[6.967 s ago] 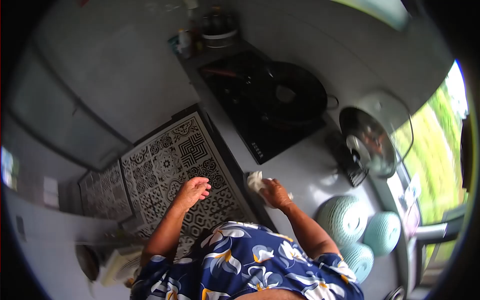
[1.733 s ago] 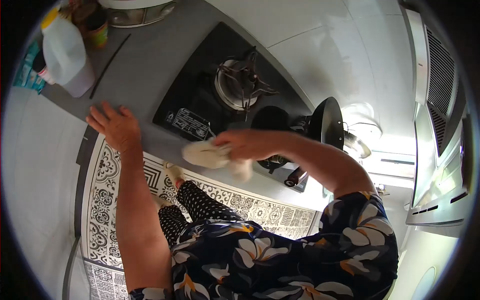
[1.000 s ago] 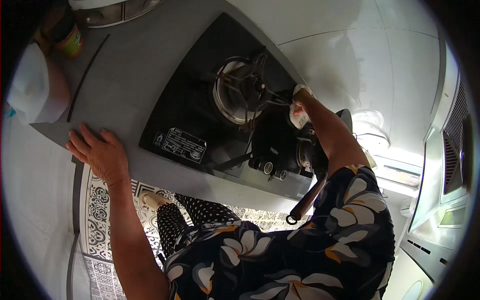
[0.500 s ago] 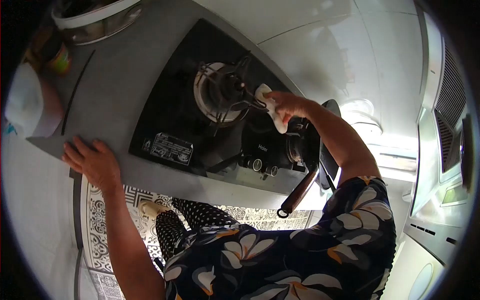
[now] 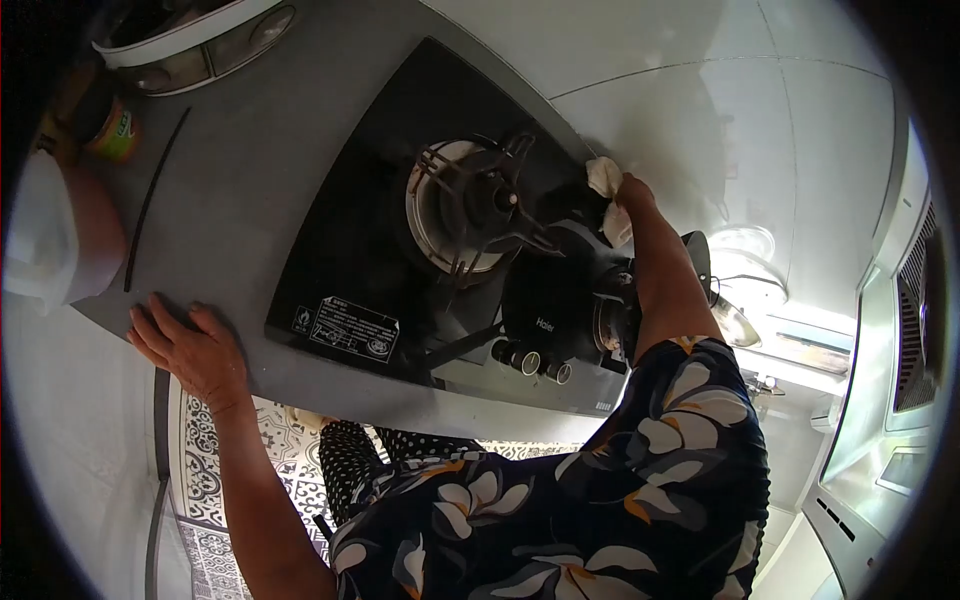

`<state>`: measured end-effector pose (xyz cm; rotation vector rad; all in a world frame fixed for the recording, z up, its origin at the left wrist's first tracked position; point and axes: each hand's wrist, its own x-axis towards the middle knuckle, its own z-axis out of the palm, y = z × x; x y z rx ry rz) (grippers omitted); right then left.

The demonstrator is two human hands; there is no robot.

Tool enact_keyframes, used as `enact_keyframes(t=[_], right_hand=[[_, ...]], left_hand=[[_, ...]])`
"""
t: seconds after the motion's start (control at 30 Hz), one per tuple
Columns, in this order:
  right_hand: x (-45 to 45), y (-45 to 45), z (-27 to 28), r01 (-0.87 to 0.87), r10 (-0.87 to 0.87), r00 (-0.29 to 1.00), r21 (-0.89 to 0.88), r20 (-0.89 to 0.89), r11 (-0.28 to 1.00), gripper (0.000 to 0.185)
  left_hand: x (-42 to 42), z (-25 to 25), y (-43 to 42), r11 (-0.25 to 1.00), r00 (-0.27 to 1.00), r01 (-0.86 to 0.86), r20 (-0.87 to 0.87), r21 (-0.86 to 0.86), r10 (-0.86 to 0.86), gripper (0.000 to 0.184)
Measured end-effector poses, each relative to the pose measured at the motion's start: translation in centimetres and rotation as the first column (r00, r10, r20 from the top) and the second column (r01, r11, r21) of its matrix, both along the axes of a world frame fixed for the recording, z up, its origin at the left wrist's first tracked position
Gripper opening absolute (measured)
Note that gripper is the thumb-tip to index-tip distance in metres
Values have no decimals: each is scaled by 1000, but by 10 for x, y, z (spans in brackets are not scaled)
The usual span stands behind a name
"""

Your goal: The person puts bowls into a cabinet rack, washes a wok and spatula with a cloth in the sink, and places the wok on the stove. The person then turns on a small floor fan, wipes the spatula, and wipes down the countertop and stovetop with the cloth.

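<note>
My right hand (image 5: 634, 194) is closed on a whitish cloth (image 5: 604, 177) at the back edge of the black glass stove (image 5: 350, 235), beside the wall. Part of the cloth hangs out below the fingers. My left hand (image 5: 192, 350) lies flat with its fingers spread on the grey counter (image 5: 225, 190), near the front corner. Between the hands is the left burner (image 5: 475, 210) with a metal pot support. Two knobs (image 5: 530, 362) sit at the stove's front. My right arm partly hides the second burner.
A whitish plastic jug (image 5: 75, 235), a jar with a green and orange label (image 5: 115, 132) and a white-rimmed container (image 5: 190, 40) stand at the left. A thin black strip (image 5: 155, 200) lies near them. The range hood (image 5: 880, 400) is at the right.
Half a second ago my right hand held the cloth on the glass beside the left burner; it has moved back and right to the wall-side edge. My left hand stays on the counter.
</note>
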<state>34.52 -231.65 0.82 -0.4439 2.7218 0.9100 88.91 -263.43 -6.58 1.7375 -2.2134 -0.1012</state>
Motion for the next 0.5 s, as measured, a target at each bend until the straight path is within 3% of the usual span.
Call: enact_keyframes(t=[0.03,0.1,0.13,0.2,0.27,0.3,0.37,0.4,0.47,0.5], right_hand=[[5,1,1,4,-4,1000,-2,-1,1000,45],[13,2,9,73,-103,972,-147,-213,986,41],[-7,9,-3,76,-108,969,-146,-222,986,41],[-77,50,-48,-3,-67,984,390,167,921,35],[-9,-15,-18,26,-97,978,349,187,937,33],[-19,-6,-24,40,-108,978,350,178,936,33],[-34,1,-37,355,-354,882,54,311,933,31],[-30,6,-33,359,-358,883,54,304,932,31],[19,-12,-1,600,-446,789,-372,423,708,32],[37,-23,13,600,-443,788,-370,428,709,32]], left_hand=[[1,-1,-1,1000,1000,-3,17,-6,3,49],[1,-4,0,1000,1000,0,22,-9,0,49],[3,-6,-1,999,999,18,28,-44,-17,49],[3,-9,-1,996,999,49,22,-74,-48,49],[4,-9,-3,991,997,64,44,-120,-59,49],[4,-10,-3,988,998,65,17,-139,-63,48],[4,-9,-3,990,998,68,2,-127,-68,48],[5,-9,-3,991,998,63,-5,-114,-64,48],[3,-11,-2,993,999,51,-15,-106,-53,48],[5,-12,-3,994,999,33,-13,-105,-35,48]])
